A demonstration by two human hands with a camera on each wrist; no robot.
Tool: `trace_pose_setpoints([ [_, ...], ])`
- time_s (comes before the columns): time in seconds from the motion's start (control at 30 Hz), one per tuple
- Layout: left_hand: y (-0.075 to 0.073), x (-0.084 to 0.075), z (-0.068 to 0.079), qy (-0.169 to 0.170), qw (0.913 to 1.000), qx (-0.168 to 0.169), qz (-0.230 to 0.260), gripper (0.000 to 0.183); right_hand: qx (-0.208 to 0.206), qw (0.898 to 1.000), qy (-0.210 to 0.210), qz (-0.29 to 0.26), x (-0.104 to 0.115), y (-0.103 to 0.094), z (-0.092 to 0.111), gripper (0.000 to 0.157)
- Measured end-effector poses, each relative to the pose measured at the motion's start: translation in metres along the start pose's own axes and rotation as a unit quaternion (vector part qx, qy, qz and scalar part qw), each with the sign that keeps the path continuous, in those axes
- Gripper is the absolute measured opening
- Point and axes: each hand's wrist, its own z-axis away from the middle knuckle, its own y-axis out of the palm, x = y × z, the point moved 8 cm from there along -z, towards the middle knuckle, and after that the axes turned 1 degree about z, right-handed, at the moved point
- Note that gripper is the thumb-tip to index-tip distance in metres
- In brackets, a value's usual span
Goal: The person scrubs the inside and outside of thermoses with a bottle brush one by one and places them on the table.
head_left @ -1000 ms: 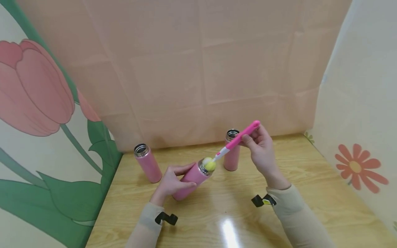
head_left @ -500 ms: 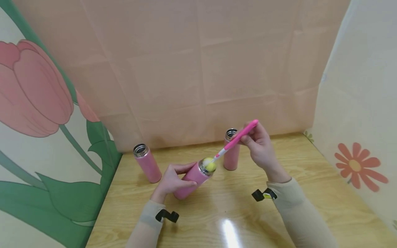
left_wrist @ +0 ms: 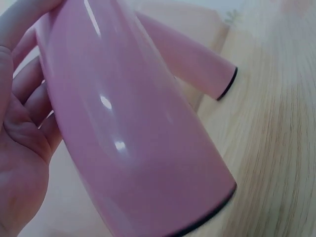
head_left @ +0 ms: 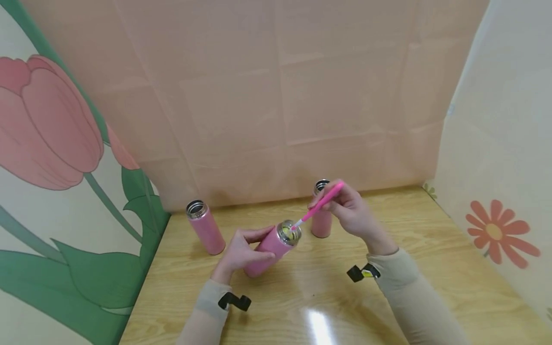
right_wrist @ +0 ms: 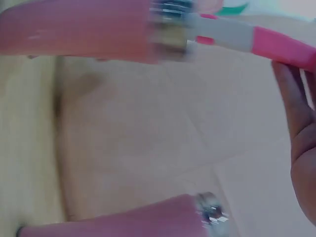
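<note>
My left hand (head_left: 239,251) grips a pink thermos bottle (head_left: 268,252), tilted with its steel mouth up and to the right; the left wrist view shows the bottle's body (left_wrist: 133,128) and dark base rim. In my right hand (head_left: 354,216) is a bottle brush (head_left: 324,200) with a pink and white handle, pinched between thumb and fingers. The brush's yellow sponge head (head_left: 288,233) sits inside the bottle's mouth, mostly hidden by the rim. In the right wrist view the white neck of the brush (right_wrist: 224,32) runs straight into the steel mouth.
A lidless pink bottle (head_left: 207,231) stands upright at the back left. Another lidless pink bottle (head_left: 321,221) stands behind my right hand, partly covered by it. The wooden table (head_left: 276,311) meets a peach backdrop (head_left: 267,120) at the rear, with flowered panels on both sides.
My right hand has moved down and left, pushing the brush's sponge head from the bottle's opening down into it. The left hand and its bottle have barely shifted.
</note>
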Motion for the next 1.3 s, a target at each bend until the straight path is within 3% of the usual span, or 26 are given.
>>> trace_pose_setpoints([
  [0.17, 0.002, -0.006, -0.006, 0.009, 0.9997, -0.02, 0.014, 0.068, -0.015, 0.993, 0.076, 0.089, -0.02, 0.017, 0.005, 0.02],
  [0.3, 0.006, -0.005, -0.01, 0.012, 0.9996, -0.024, 0.006, 0.066, -0.054, 0.986, 0.106, 0.115, -0.024, 0.02, 0.008, 0.02],
  [0.63, 0.007, 0.0, -0.009, -0.012, 0.9983, -0.057, 0.0, 0.065, -0.156, 0.962, 0.197, 0.107, -0.039, 0.011, 0.016, 0.023],
  [0.8, 0.006, 0.002, -0.009, -0.02, 0.9975, -0.067, -0.007, 0.065, -0.195, 0.957, 0.191, 0.1, -0.037, 0.004, 0.02, 0.023],
  [1.03, 0.004, 0.009, -0.007, -0.017, 0.9975, -0.067, -0.016, 0.068, -0.241, 0.954, 0.151, 0.091, -0.02, -0.012, 0.017, 0.021],
  [1.3, 0.002, 0.013, -0.003, -0.027, 0.9975, -0.061, -0.023, 0.067, -0.237, 0.959, 0.134, 0.08, -0.003, -0.024, 0.009, 0.019],
])
